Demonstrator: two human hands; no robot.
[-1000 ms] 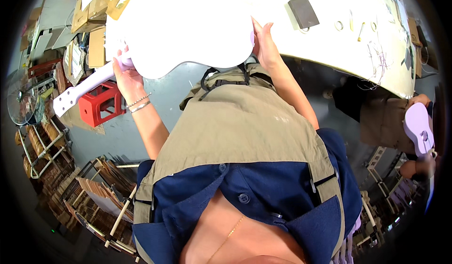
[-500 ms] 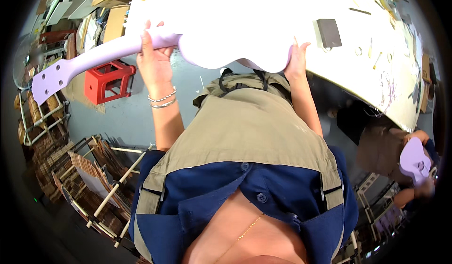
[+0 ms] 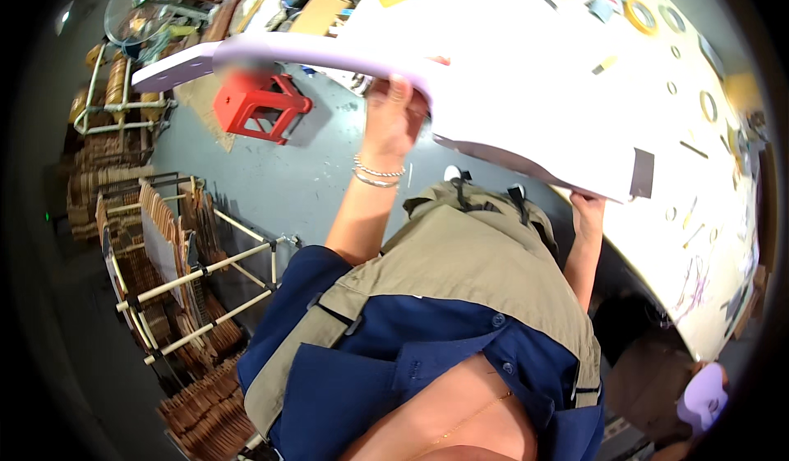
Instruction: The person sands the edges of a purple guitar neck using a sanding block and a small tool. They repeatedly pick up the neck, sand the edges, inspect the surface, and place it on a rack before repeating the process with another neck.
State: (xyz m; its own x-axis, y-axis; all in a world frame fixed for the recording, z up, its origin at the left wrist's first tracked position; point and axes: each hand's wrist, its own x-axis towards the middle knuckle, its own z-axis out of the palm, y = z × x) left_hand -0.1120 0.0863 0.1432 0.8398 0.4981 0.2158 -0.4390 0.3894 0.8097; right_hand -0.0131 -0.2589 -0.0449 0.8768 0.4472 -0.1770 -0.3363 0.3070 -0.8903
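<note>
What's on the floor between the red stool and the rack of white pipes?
Nothing: in the head view, bare grey floor runs from the red stool to the white pipe rack.

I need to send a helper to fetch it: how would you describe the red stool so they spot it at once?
Start at the grey floor left of the big white worktable. The red stool stands there, just under the neck of the pale lilac guitar that the left hand grips. It is the only bright red thing, an open boxy frame amid brown wood stacks and white pipe racks.

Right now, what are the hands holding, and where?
A pale lilac guitar: left hand grips the neck where it joins the body, right hand supports the body's lower edge.
</note>
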